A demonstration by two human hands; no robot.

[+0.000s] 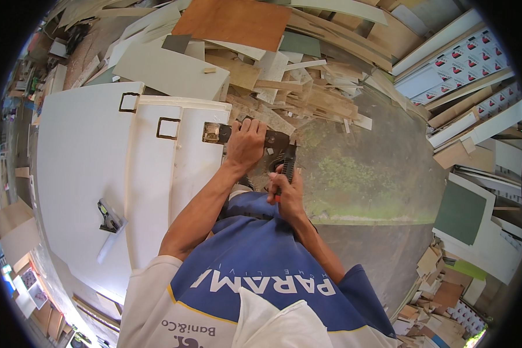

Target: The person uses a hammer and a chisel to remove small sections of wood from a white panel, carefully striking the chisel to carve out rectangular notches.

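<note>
My left hand [246, 143] is closed over a dark flat strip [277, 139], its fingers bent across the top. The strip's left end frames a wood-coloured rectangular patch [213, 132] at the edge of a white panel. My right hand [286, 188] grips a black tool [289, 158] with a ribbed body and a red-orange end. The tool's upper end meets the strip's right end; its exact kind I cannot make out. Left of my hands lie white panels [84, 168], two of them with dark-outlined rectangles near their far ends. On the leftmost rests a combination square [109, 217].
Beyond my hands lies a heap of wood offcuts [325, 98], with an orange-brown board [232, 23] behind it. Stacked boards [464, 87] lean along the right side. More scraps [441, 301] lie at lower right, on the grey, partly green-stained floor [371, 174].
</note>
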